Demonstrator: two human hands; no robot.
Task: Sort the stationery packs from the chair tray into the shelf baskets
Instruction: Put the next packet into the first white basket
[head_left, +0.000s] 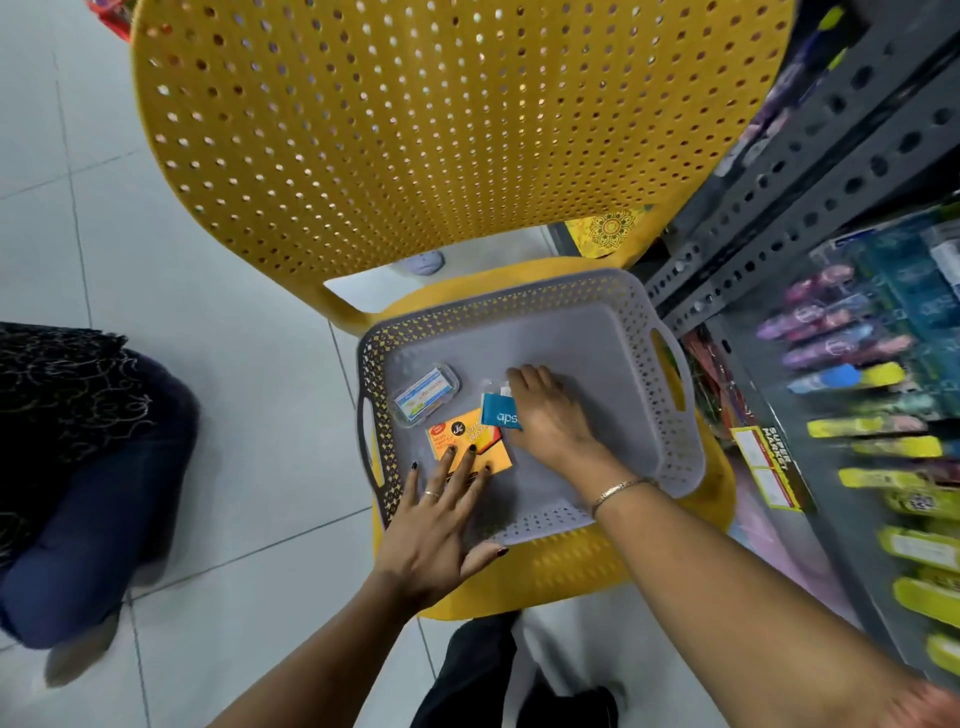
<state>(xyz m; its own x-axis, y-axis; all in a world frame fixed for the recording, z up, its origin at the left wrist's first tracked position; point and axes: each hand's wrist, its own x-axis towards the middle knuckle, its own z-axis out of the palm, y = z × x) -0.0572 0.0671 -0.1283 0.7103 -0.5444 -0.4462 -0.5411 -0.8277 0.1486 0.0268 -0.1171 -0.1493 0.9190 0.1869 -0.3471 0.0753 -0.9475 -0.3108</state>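
Observation:
A grey perforated tray (597, 332) rests on the seat of a yellow chair (415, 130). In its left part lie a clear plastic box with a blue-and-white label (426, 395), an orange sticky-note pack (467, 441) and a small blue pack with a clear hanger tab (500, 408). My left hand (441, 525) is spread flat, its fingertips resting on the orange pack. My right hand (550, 415) lies palm down over the right edge of the blue pack; whether its fingers are closed around the pack is hidden.
A grey metal shelf rack (831, 171) runs along the right, stocked with hanging pen and stationery packs (872, 415). Another person's leg in dark trousers (88, 493) stands on the white tiled floor to the left. My own dark-clad legs (483, 670) show below the chair.

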